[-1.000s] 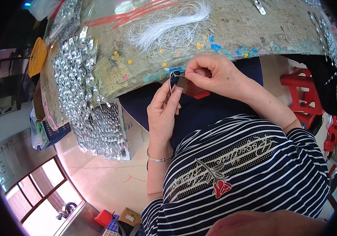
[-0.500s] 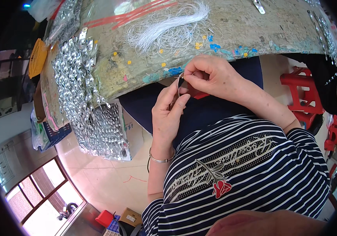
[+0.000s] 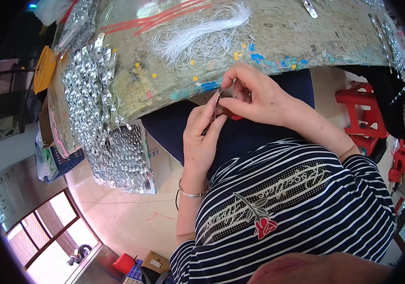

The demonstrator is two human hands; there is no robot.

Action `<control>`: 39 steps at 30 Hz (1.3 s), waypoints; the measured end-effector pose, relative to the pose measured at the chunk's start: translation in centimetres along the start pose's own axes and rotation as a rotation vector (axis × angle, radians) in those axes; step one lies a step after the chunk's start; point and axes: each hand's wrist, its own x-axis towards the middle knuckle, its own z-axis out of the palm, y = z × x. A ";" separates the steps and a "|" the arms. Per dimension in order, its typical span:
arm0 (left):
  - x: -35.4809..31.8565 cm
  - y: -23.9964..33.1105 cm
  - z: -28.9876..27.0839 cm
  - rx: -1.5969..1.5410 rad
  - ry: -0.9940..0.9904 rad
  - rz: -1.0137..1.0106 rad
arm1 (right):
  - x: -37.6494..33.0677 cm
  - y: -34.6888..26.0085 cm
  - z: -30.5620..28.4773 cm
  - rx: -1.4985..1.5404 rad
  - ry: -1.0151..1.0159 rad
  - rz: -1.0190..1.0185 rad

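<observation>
Both hands meet at the bench (image 3: 306, 42) edge, the left hand (image 3: 201, 137) and right hand (image 3: 259, 97) each with a closed grip pinching a small metal piece (image 3: 218, 102), apparently mid-threading, so steady fingertip alignment seems needed next.

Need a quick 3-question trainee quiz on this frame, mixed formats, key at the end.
1. True or false: the left hand and the right hand meet on one small thin metal piece at the edge of the worn green-grey worktable.
2. Multiple choice: the bundle of white string lies A) on the tabletop, B) on the floor, C) in the person's lap.
3. Fill in: the sheets of shiny silver metal parts hang over the table's ___ end, by the person's own sides.

Key: 1 true; 2 A; 3 left.
</observation>
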 end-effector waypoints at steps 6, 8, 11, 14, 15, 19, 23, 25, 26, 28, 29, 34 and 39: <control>0.0 0.1 0.1 0.100 0.000 0.091 | 0.0 0.5 -0.1 0.144 -0.053 0.080; 0.1 0.4 0.0 0.203 -0.027 0.108 | 0.1 0.8 -0.2 0.257 -0.075 0.132; 0.0 0.6 0.0 0.262 0.000 0.158 | 0.5 1.1 -0.4 0.272 -0.096 0.179; -0.1 0.5 -0.2 0.310 -0.010 0.161 | 0.6 1.2 -0.6 0.199 -0.097 0.073; -0.1 0.6 -0.2 0.311 -0.009 0.160 | 0.6 1.2 -0.6 0.173 -0.105 0.051; -0.2 0.4 -0.6 0.293 -0.038 0.140 | 0.7 1.5 -0.3 0.198 -0.100 0.013; -0.2 0.2 -1.1 0.185 -0.126 0.025 | 0.7 1.1 -0.2 0.339 -0.130 0.158; -0.1 0.5 -1.0 0.121 -0.134 0.025 | 0.7 0.9 -0.2 0.376 -0.161 0.194; 0.0 0.6 -0.9 0.055 -0.144 0.025 | 0.7 0.8 -0.2 0.377 -0.162 0.193; 0.3 0.2 -0.9 -0.047 -0.109 -0.031 | 0.7 0.8 -0.1 0.431 -0.187 0.229; 0.5 0.1 -0.9 -0.149 -0.075 -0.089 | 0.7 0.8 -0.1 0.429 -0.188 0.229; 1.6 1.0 -0.4 -0.355 -0.028 -0.184 | 0.8 1.0 0.4 0.321 -0.198 0.168; 1.3 1.0 -0.1 -0.319 0.024 -0.198 | 0.9 0.5 0.5 0.358 -0.218 0.200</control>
